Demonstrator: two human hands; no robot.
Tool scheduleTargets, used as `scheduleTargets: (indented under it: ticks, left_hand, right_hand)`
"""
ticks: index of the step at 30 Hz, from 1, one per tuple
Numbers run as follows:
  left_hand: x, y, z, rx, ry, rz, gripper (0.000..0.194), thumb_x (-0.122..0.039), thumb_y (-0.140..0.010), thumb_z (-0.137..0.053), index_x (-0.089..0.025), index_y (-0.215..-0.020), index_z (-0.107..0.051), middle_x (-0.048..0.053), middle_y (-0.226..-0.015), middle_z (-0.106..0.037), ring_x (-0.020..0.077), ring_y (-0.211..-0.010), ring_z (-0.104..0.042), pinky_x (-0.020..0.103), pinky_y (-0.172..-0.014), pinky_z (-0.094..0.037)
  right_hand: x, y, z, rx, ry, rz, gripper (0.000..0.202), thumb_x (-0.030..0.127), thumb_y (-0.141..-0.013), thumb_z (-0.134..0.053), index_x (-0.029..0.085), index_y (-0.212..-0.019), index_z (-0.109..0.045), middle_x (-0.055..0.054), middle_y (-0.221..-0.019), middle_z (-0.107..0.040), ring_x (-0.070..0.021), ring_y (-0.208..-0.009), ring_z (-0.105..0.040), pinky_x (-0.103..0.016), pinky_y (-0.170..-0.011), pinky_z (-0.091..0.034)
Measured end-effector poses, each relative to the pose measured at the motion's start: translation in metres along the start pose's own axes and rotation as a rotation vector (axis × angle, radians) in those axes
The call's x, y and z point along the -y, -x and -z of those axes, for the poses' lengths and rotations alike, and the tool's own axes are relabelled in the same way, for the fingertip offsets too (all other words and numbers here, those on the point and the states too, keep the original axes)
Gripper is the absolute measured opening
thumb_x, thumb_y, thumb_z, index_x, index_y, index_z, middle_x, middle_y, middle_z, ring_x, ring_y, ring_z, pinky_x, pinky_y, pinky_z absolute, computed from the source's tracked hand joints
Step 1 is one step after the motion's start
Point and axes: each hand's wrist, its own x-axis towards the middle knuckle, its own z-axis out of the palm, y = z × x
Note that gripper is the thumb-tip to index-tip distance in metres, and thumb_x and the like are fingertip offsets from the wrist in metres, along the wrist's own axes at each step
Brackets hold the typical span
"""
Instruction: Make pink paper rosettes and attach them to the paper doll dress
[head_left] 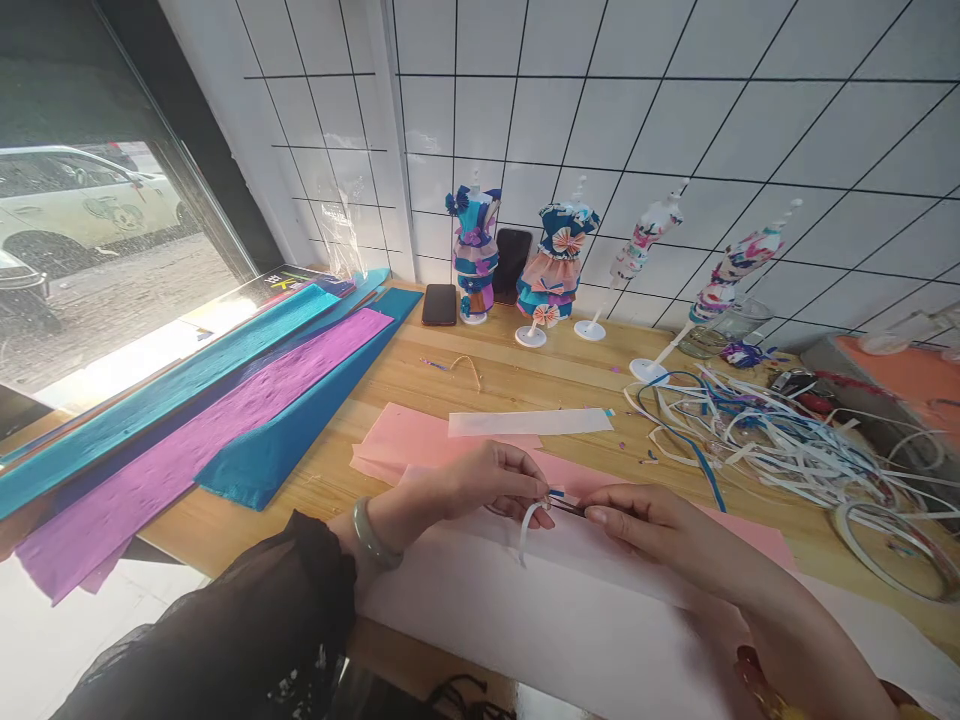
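Note:
My left hand is pinched closed on a narrow white strip, whose loose end curls down below the fingers. At the fingertips a tiny blue piece shows; I cannot tell whether it is joined to the strip. From the right, my right hand is closed round slim dark metal tweezers, their tips pointing at the left fingertips. Both hands are just above pale pink paper spread along the table's front. A short white band lies just beyond the hands, partly over a folded pink sheet.
Teal crepe paper and purple crepe paper stretch across the left. Small dress forms, one in a blue dress, stand along the tiled wall. A phone lies near them. Tangled white strips heap up at right.

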Motion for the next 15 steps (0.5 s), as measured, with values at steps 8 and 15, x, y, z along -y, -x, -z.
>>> scheduleTargets:
  ticks: [8, 15]
  left_hand:
    - [-0.0004, 0.0013, -0.0001, 0.035, -0.029, 0.016, 0.023, -0.033, -0.069, -0.068, -0.013, -0.075, -0.058, 0.007, -0.072, -0.067, 0.0146, -0.066, -0.064, 0.028, -0.068, -0.046]
    - [-0.0029, 0.0034, -0.0018, 0.054, -0.054, 0.011, 0.025, -0.036, -0.068, -0.068, -0.013, -0.073, -0.058, 0.002, -0.064, -0.061, 0.0155, -0.067, -0.064, 0.026, -0.065, -0.043]
  right_hand:
    - [-0.0003, -0.0020, -0.0045, 0.079, 0.010, -0.029, 0.044, 0.057, -0.083, -0.040, 0.018, -0.066, -0.052, 0.004, -0.060, -0.036, -0.0097, -0.052, -0.031, -0.023, -0.047, -0.025]
    - [-0.0026, -0.0028, -0.0066, 0.074, -0.001, -0.026, 0.042, 0.054, -0.083, -0.042, 0.018, -0.063, -0.046, 0.005, -0.059, -0.034, -0.0091, -0.053, -0.029, -0.023, -0.047, -0.024]
